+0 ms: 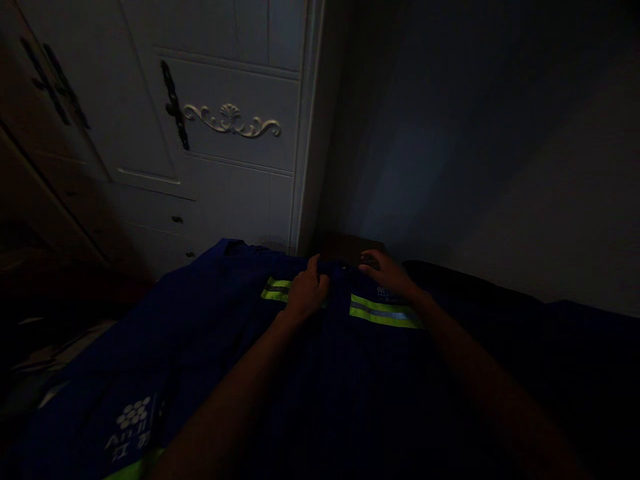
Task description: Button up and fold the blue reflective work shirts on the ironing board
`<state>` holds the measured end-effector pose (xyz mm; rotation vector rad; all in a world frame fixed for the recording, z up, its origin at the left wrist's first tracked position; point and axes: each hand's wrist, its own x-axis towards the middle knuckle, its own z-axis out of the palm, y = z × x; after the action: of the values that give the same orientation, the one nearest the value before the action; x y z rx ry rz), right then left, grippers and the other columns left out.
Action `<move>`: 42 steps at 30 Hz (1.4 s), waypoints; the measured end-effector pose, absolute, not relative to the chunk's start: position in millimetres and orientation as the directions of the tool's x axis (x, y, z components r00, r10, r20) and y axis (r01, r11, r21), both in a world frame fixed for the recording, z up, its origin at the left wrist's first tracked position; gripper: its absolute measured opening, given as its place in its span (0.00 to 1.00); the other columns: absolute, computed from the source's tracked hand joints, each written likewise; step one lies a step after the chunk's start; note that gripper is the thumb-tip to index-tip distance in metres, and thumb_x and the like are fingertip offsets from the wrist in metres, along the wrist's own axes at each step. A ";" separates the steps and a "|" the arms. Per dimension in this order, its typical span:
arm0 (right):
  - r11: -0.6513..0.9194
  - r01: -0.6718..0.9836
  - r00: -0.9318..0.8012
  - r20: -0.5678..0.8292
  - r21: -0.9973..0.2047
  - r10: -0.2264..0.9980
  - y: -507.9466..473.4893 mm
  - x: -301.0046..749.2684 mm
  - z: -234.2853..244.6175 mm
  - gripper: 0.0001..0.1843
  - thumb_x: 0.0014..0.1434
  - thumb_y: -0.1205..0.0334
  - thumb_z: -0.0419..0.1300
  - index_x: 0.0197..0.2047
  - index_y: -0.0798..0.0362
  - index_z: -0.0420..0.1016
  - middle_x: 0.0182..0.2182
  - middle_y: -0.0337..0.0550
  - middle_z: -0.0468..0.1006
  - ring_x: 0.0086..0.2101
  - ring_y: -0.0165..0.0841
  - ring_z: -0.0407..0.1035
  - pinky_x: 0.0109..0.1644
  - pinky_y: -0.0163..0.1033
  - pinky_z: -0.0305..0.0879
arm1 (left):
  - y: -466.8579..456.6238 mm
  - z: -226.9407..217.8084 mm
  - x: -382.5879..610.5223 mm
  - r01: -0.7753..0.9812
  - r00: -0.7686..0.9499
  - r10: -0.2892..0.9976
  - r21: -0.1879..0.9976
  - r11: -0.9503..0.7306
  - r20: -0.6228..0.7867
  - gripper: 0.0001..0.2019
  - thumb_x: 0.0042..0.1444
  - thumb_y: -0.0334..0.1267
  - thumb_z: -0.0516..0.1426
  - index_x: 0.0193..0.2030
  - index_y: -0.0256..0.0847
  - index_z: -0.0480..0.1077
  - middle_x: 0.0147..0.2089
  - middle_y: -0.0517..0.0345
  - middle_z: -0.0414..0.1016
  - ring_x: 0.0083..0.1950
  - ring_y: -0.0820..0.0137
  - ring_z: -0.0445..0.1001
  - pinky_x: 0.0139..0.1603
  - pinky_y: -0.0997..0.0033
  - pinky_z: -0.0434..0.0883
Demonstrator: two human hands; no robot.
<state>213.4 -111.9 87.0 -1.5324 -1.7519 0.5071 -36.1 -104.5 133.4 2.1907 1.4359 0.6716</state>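
Observation:
A dark blue work jacket (220,320) with yellow-green and grey reflective strips lies spread out below me. My left hand (306,292) rests on its chest, partly over one reflective strip (273,289). The index finger there points away from me, and the thumb stands apart from it. Close to the collar edge, my right hand (384,272) has its fingers bent and a gap between thumb and fingertips. Beneath that wrist runs the other reflective strip (383,312), with a small white print (384,291) above it. A sleeve with a white logo (133,413) reaches toward the lower left.
A white cabinet (240,200) with dark handles and scroll trim stands beyond the jacket on the left. To the right rises a plain wall (450,147). Something brown (345,245) sits between them. Dim light hides the lower right.

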 end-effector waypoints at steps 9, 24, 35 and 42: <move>0.095 0.812 -0.067 0.069 -0.575 0.995 -110.1 227.1 63.1 0.26 0.57 0.50 0.63 0.57 0.50 0.73 0.56 0.52 0.74 0.54 0.48 0.70 0.59 0.53 0.64 | -97.8 123.1 -41.7 0.534 0.704 0.660 0.418 -0.735 0.261 0.15 0.59 0.34 0.51 0.44 0.40 0.79 0.53 0.47 0.75 0.55 0.61 0.71 0.59 0.59 0.66; -0.155 0.947 0.105 -0.184 -0.282 0.977 -123.9 205.5 70.3 0.31 0.67 0.43 0.45 0.54 0.61 0.73 0.55 0.63 0.72 0.56 0.49 0.67 0.58 0.50 0.60 | -105.6 126.0 -35.7 0.810 0.576 0.816 0.098 -0.578 0.052 0.26 0.68 0.50 0.38 0.45 0.36 0.72 0.46 0.44 0.78 0.47 0.58 0.77 0.50 0.59 0.67; -0.201 0.955 0.119 -0.341 -0.217 0.933 -145.2 277.6 119.1 0.25 0.53 0.52 0.66 0.49 0.59 0.78 0.50 0.62 0.77 0.51 0.51 0.71 0.52 0.47 0.66 | 6.9 174.5 -86.9 0.828 0.541 0.821 -0.055 -0.558 -0.184 0.21 0.56 0.44 0.56 0.53 0.35 0.72 0.56 0.39 0.74 0.58 0.52 0.70 0.54 0.57 0.65; -0.128 0.811 -0.077 -0.321 -0.571 0.944 -159.5 315.5 135.3 0.17 0.54 0.57 0.63 0.46 0.55 0.80 0.42 0.46 0.82 0.41 0.38 0.76 0.41 0.36 0.70 | 36.3 208.4 -100.3 0.845 0.534 0.830 0.064 -0.531 -0.162 0.15 0.57 0.45 0.52 0.36 0.38 0.76 0.36 0.51 0.80 0.38 0.64 0.76 0.35 0.72 0.67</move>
<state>315.5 -159.5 135.3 -1.9872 -1.9304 0.9918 -100.3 36.3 208.4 2.6310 1.4455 -0.1675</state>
